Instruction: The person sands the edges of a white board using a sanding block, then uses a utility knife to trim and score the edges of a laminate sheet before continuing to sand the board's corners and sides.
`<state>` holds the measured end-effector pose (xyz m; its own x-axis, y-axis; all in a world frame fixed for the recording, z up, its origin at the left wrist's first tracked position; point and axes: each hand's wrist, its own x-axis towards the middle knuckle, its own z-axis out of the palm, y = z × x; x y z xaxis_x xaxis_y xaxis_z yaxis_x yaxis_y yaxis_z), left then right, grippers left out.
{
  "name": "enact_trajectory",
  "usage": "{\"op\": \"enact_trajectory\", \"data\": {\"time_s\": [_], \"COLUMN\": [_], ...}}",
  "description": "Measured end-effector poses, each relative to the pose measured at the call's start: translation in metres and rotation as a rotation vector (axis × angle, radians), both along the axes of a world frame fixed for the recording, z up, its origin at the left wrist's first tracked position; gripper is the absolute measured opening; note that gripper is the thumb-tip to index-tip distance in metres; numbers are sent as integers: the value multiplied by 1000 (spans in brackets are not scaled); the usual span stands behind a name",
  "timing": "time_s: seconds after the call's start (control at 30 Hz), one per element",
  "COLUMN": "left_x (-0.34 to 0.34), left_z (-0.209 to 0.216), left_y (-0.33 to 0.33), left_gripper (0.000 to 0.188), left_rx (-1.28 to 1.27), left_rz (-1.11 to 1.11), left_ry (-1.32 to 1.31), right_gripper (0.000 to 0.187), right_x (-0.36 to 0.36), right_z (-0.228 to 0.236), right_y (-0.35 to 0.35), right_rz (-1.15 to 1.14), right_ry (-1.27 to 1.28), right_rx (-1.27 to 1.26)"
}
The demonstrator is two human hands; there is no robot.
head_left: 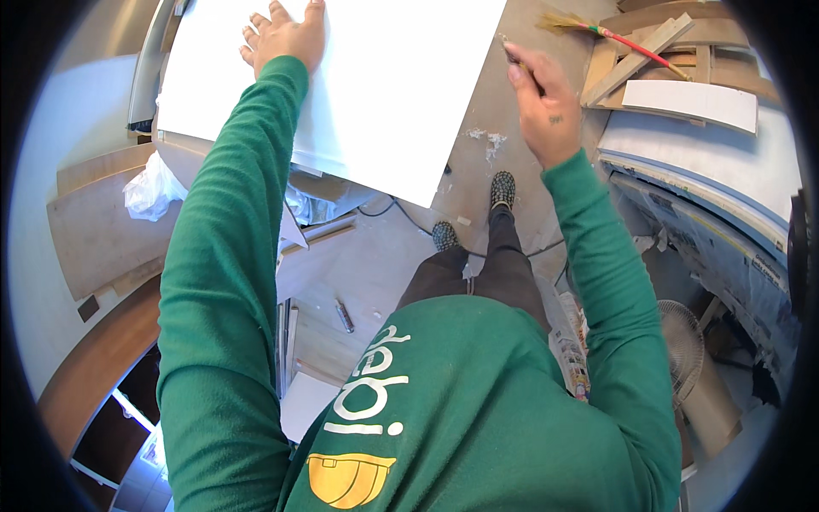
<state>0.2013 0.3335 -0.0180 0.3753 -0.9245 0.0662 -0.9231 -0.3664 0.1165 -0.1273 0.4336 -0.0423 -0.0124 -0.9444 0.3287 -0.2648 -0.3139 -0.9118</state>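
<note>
A large white board (384,98) lies in front of me, reaching from the upper left to its near corner above my feet. Spread out on its surface, at the far left, is my left hand (288,38), palm down with nothing in it. My right hand (546,107) hovers off the board's right edge, closed around a slim dark hand tool (511,55). Fingers cover most of that tool, so its exact kind cannot be made out. The hand is slightly blurred.
White shavings (493,143) litter the floor beside the board. A red-handled broom (640,51) rests on wooden pieces (648,64) at far right. Nearer stands a round fan (680,346). Left are a plastic bag (153,189) and curved panels (107,226). A cable (414,224) crosses near my feet.
</note>
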Motion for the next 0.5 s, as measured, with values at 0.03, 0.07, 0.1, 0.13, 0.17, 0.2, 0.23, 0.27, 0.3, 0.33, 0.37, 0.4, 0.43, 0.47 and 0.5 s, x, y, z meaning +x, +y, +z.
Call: {"op": "enact_trajectory", "data": {"time_s": [0.03, 0.07, 0.1, 0.13, 0.17, 0.2, 0.23, 0.27, 0.3, 0.33, 0.37, 0.4, 0.43, 0.47, 0.5], "left_x": [2, 4, 6, 5, -4, -15, -20, -18, -16, -14, -14, -13, -14, -16, -18], "left_z": [-3, -5, -7, -7, -1, 5, 12, 12, 13, 14, 14, 14, 14, 15, 16], "left_y": [0, -1, -1, -1, 0, 1, 4, 5, 6, 6, 6, 5, 5, 4, 4], "left_gripper": [88, 88, 87, 87, 86, 86, 85, 85, 85, 85, 85, 85, 85, 86, 86], "left_rx": [-43, -43, -43, -41, 0, 41, 79, 79, 79, 79, 80, 82, 84, 92, 100], "left_rz": [-5, -9, -13, -17, -7, 2, 19, 20, 21, 21, 21, 22, 21, 21, 21], "left_ry": [-8, -4, 0, 5, 5, 6, 2, 0, -2, -2, -5, -9, -12, -7, -2], "right_gripper": [27, 28, 29, 30, 32, 34, 36, 39, 42, 45, 48, 52, 52, 53, 52], "right_x": [2, 2, 3, 4, 3, 1, 3, 5, 7, 10, 13, 17, 19, 19, 19], "right_z": [-3, -6, -9, -12, -13, -12, -9, -7, -7, -6, -3, 0, -1, -1, -1], "right_y": [-7, -10, -12, -12, -6, 6, 19, 32, 48, 64, 80, 96, 113, 128, 141], "right_rz": [-22, -14, -6, 4, 38, 72, 113, 156, 199, 241, 257, 273, 316, 358, 430], "right_ry": [-24, 5, 34, 65, 51, 36, 16, -3, -23, -41, -24, -7, 10, 28, 78], "right_rx": [-14, -55, -97, -137, -97, -57, -20, 17, 55, 92, 78, 64, 56, 48, 42]}}
